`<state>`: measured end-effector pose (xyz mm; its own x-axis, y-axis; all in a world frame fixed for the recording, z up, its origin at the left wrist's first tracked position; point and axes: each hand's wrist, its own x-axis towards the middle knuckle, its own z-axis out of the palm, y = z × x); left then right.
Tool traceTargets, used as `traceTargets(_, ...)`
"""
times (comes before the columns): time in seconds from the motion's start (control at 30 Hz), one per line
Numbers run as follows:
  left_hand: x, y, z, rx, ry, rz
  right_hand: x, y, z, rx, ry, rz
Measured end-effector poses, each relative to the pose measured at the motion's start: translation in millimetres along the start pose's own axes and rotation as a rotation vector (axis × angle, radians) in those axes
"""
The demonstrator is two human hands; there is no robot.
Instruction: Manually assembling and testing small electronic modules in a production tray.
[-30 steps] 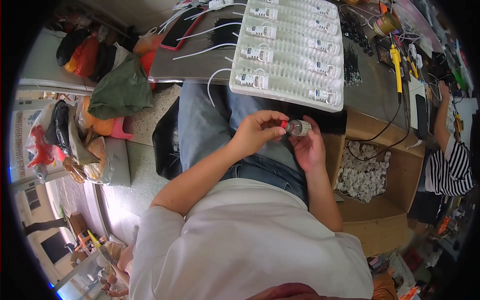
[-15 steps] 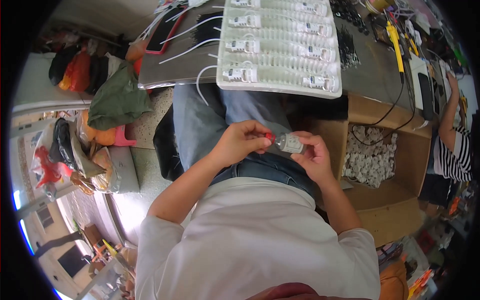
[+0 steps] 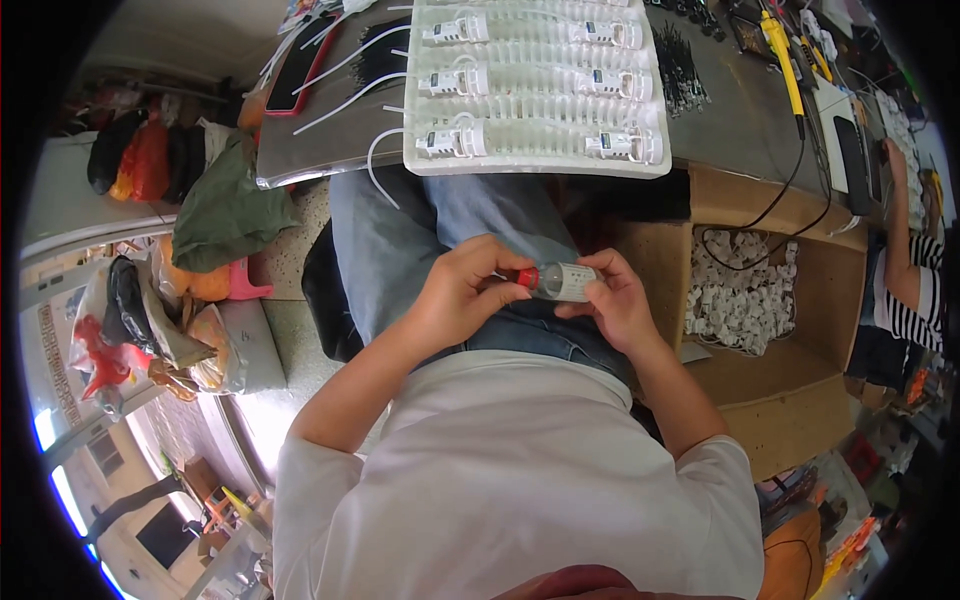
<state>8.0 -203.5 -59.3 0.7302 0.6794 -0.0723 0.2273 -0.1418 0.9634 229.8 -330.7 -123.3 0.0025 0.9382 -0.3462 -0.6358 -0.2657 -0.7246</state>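
Observation:
Over my lap, a small clear bottle (image 3: 565, 282) with a pale printed label lies on its side between my hands. My right hand (image 3: 622, 300) grips its labelled end, thumb and fingers closed around it. My left hand (image 3: 465, 285) pinches the red cap (image 3: 527, 277) at the bottle's other end. The cap meets the neck end, but I cannot tell whether it is screwed on. Beyond my hands, a white moulded tray (image 3: 535, 163) on the table holds several white cylindrical parts (image 3: 450, 140), some with white wires trailing off the left side.
A cardboard box (image 3: 770, 372) of small white parts (image 3: 742, 290) stands at my right. On the table are a red-edged phone (image 3: 300, 68), dark wires (image 3: 678, 75) and a yellow soldering iron (image 3: 780, 50) with its cable hanging down. Another person's arm (image 3: 903, 230) shows at far right.
Both hands and the bottle have shifted slightly left in view, and the bottle lies more level. The tray and table have moved up and left in the picture as the view shifted.

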Motion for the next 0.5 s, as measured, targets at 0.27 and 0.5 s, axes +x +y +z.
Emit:
traceTargets(0.27,4.5,-0.4,1.8,0.118,0.058,0.077,5.7,2.4,-4.4,0.144,-0.040,0.129)
traceTargets(0.5,11.8,-4.3,3.4,-0.057,0.137,-0.080,10.6,5.8,1.2,-0.042,-0.020,-0.086)
